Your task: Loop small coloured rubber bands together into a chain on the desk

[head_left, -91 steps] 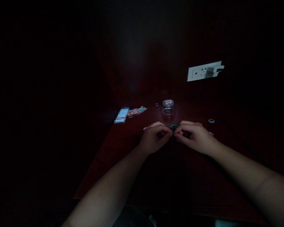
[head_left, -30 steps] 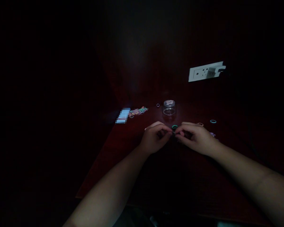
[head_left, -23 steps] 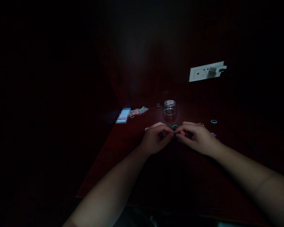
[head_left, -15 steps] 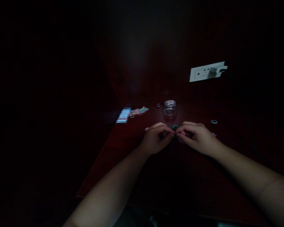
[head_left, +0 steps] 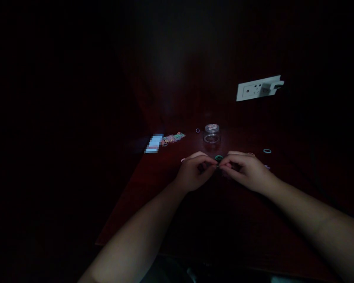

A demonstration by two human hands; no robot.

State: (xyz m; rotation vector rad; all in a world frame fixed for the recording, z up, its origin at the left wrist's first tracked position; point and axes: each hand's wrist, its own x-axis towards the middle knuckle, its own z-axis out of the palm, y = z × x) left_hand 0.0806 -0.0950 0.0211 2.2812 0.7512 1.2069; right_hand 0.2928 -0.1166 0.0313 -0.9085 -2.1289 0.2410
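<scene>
Above the dark red table (head_left: pixel 141 196), my left hand (head_left: pixel 197 169) and my right hand (head_left: pixel 243 170) meet almost fingertip to fingertip. Each has thumb and index finger pinched together. Something tiny shows between the fingertips, too small and dim to make out. Just beyond them lies a green ring-shaped band (head_left: pixel 218 157). A clear round jar (head_left: pixel 212 134) with a lid stands behind that band. A pale pink band (head_left: pixel 183 160) is partly hidden by my left hand, and another pale band (head_left: pixel 251 154) lies behind my right hand.
A pile of colourful bands (head_left: pixel 174 138) lies beside a lit, blurred screen (head_left: pixel 154 143) at the table's left edge. One small band (head_left: pixel 197 130) is left of the jar, a light blue band (head_left: pixel 267 151) at the right. A white socket panel (head_left: pixel 258 89) is on the wall.
The fingertips of my hands have moved very slightly apart. Otherwise both hands hold nearly the same place, and the things on the table have not moved.
</scene>
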